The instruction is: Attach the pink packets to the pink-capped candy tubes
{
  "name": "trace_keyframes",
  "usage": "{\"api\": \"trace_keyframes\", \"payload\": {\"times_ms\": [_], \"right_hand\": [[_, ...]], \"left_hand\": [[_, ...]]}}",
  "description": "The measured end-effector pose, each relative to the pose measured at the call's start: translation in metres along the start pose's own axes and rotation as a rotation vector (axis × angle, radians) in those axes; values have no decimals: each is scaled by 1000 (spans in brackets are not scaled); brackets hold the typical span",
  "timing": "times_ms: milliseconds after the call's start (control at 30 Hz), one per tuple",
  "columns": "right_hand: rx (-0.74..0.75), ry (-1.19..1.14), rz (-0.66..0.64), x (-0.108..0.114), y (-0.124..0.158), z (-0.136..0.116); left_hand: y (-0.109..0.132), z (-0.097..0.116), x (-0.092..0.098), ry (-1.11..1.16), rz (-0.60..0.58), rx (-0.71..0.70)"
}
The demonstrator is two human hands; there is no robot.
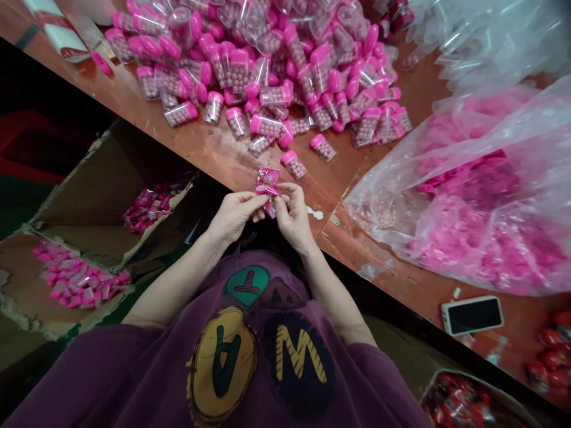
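Both hands meet at the table's near edge around a small pink printed packet [268, 179]. My left hand [238, 213] pinches its left side, fingers closed. On the right side, my right hand [291, 213] grips the packet between thumb and fingers. The packet's upper part stands out above the fingertips, and a lower piece shows between the hands. Just beyond lies a small clear bottle with a pink cap and pink beads [293, 164]. A large heap of similar bottles [267, 77] covers the table behind it.
A clear bag of pink pieces [491, 208] lies on the wooden table [227, 151] at right, near a phone [473, 315] and translucent plastic pieces [495, 41]. Cardboard boxes [98, 202] with pink items stand below left. Red items [459, 401] fill a container at lower right.
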State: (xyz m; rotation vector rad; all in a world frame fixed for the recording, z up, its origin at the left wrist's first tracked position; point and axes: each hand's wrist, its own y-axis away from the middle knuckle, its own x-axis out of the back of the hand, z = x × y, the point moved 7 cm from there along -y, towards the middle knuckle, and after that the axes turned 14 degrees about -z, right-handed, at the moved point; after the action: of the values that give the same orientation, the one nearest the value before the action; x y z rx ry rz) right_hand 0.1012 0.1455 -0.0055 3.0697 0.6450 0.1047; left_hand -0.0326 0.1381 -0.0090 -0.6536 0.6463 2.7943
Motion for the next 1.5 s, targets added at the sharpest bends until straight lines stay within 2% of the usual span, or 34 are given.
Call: {"api": "trace_keyframes", "payload": {"times_ms": [67, 133, 167, 233, 300, 400, 467, 533, 633, 733, 833, 967, 1133, 1300, 1400, 1500], "right_hand": [[-5, 79, -75, 3, -8, -2], [-2, 188, -73, 16, -20, -3], [4, 265, -20, 28, -28, -4], [10, 479, 164, 56, -42, -7], [-53, 769, 255, 73, -56, -5], [-230, 1065, 208, 82, -71, 9], [-284, 1100, 169, 82, -72, 14], [-240, 1000, 182, 78, -65, 10], [-125, 570, 202, 65, -41, -4], [-137, 25, 73, 32, -16, -10], [-170, -232, 46, 4, 6, -16], [-192, -319, 115, -7, 20, -14], [-251, -413, 49, -10, 24, -11], [-285, -565, 78, -8, 20, -5], [-268, -571, 112, -8, 20, -2], [-282, -540, 79, -13, 23, -2]], "left_hand": [[2, 5, 7, 5, 27, -13], [3, 9, 16, 14, 91, -49], [3, 10, 21, 24, 128, -69], [2, 12, 28, 55, 191, -105], [-1, 13, 32, 98, 242, -122], [-6, 10, 35, 197, 297, -105], [-10, 9, 35, 266, 306, -99], [-12, 8, 34, 311, 309, -114], [-13, 7, 33, 341, 323, -149], [-13, 5, 29, 340, 336, -200], [-12, 4, 21, 284, 335, -271], [-8, 6, 13, 170, 334, -378], [-3, 10, 9, 81, 325, -447], [-2, 2, 8, 58, 293, -405], [-2, -4, 9, 74, 264, -365], [-2, -6, 12, 118, 274, -346]]}}
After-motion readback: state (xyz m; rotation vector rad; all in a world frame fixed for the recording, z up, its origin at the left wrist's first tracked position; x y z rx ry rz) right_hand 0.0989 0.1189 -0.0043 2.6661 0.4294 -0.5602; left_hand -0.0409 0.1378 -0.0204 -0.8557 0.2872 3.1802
